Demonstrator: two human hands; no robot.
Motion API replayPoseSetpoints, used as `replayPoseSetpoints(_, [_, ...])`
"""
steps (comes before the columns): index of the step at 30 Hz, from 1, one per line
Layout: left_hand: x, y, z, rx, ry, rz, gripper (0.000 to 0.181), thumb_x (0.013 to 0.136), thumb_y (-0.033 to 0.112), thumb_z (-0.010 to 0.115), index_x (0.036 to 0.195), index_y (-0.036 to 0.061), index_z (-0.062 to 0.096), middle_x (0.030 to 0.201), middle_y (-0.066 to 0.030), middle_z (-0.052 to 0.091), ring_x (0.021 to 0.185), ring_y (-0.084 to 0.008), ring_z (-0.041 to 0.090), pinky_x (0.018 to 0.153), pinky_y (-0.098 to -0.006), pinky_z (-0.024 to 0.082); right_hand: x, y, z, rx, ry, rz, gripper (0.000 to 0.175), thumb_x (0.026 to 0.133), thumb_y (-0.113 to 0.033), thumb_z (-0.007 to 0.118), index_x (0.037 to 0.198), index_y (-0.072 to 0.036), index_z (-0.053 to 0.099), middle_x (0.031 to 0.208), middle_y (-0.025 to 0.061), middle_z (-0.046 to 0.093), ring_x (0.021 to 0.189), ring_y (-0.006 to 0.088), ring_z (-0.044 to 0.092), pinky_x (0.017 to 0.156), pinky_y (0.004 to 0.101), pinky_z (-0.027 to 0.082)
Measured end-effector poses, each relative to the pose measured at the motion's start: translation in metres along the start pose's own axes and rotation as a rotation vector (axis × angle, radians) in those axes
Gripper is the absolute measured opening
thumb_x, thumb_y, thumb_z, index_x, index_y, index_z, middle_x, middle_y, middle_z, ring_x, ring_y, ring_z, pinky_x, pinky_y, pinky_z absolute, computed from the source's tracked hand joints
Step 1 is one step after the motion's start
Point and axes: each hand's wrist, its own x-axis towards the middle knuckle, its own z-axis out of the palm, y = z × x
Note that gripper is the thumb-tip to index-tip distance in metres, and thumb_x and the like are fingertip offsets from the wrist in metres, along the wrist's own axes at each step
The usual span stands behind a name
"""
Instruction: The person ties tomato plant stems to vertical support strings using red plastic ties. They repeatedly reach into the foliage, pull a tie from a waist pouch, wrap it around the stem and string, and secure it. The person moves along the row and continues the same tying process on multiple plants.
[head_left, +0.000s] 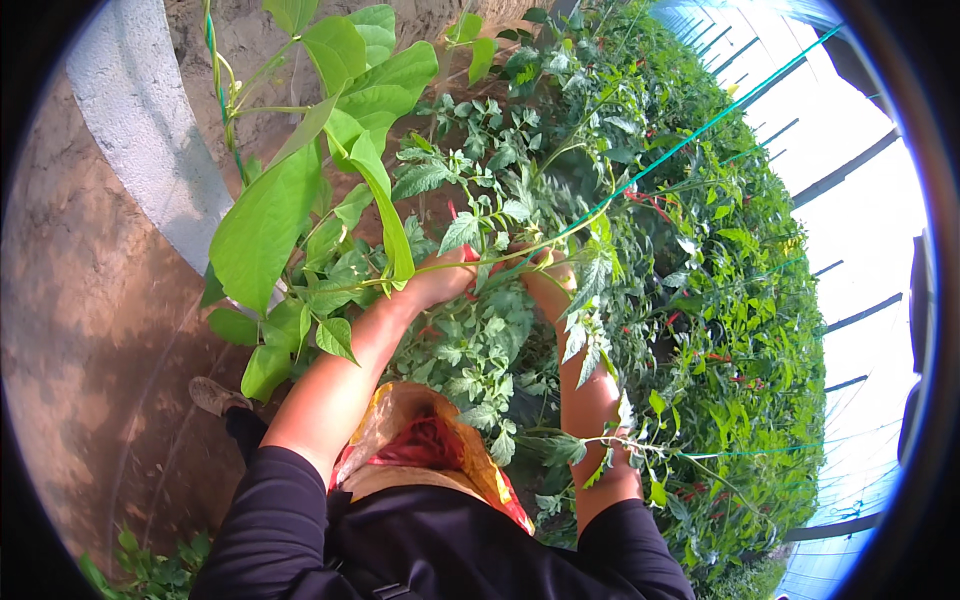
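Both my hands reach in among tomato plants (480, 360). My left hand (448, 276) is at a red strip (471, 259) beside a stem; leaves and a vine cover part of it, and its grip is unclear. Close by on the right, my right hand (544, 271) is half hidden behind leaves and a green twine (660, 157) that slants up to the right. A thin vine crosses in front of both hands. At my waist an open red and yellow bag (420, 442) holds a bundle of red strips (424, 442).
Large bean-like leaves (266, 225) on a twined stem hang close in front at the left. A pale curved concrete strip (154, 127) borders bare soil (90, 300). Dense plants with red ties fill the right, below a greenhouse frame (847, 176). My shoe (214, 395) stands on the soil.
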Motion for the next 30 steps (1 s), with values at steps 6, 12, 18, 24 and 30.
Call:
replayPoseSetpoints(6, [-0.028,0.065,-0.009,0.238,-0.050,0.139,0.031,0.094,0.011,0.047,0.121,0.0047,0.061,0.115,-0.0156,0.066,0.101,-0.0208,0.058,0.088,-0.0340,0.046,0.006,-0.004,0.002,0.076,-0.148,-0.035,0.020,0.087,-0.017,0.070,0.098,0.000,0.068,0.075,0.0036,0.066,0.062,0.0116,0.059,0.053,0.0286,0.044])
replayPoseSetpoints(12, [0.008,0.013,-0.014,0.482,-0.148,-0.089,0.037,0.098,0.026,0.051,0.126,0.0027,0.056,0.127,-0.0209,0.060,0.109,-0.0292,0.058,0.095,-0.0416,0.045,0.009,-0.008,-0.001,-0.215,-0.302,-0.157,0.017,0.089,-0.011,0.066,0.104,-0.001,0.066,0.087,0.0044,0.068,0.078,0.0143,0.064,0.068,0.0298,0.051])
replayPoseSetpoints(18, [-0.019,0.073,-0.011,0.442,-0.152,-0.162,0.032,0.098,0.025,0.051,0.123,0.0062,0.058,0.109,-0.0147,0.064,0.097,-0.0256,0.059,0.084,-0.0381,0.046,0.008,0.005,0.004,-0.168,-0.196,-0.211,0.010,0.089,-0.009,0.065,0.096,-0.003,0.067,0.084,0.0035,0.067,0.075,0.0126,0.062,0.066,0.0286,0.050])
replayPoseSetpoints(24, [-0.015,0.038,-0.021,-0.042,-0.164,-0.154,0.020,0.099,0.020,0.047,0.110,0.0109,0.061,0.079,-0.0020,0.058,0.063,-0.0122,0.046,0.053,-0.0284,0.036,0.038,0.057,0.013,-0.094,-0.064,-0.220,0.008,0.091,-0.011,0.061,0.093,-0.003,0.061,0.081,0.0069,0.063,0.067,0.0185,0.060,0.062,0.0324,0.051])
replayPoseSetpoints(30, [0.002,0.025,-0.006,-0.454,-0.185,-0.300,0.020,0.102,0.026,0.047,0.118,0.0171,0.055,0.075,0.0061,0.050,0.054,-0.0056,0.032,0.048,-0.0228,0.023,0.071,0.158,0.013,-0.097,0.051,-0.131,0.022,0.097,-0.019,0.050,0.102,0.001,0.056,0.091,0.0117,0.061,0.084,0.0249,0.060,0.075,0.0370,0.052])
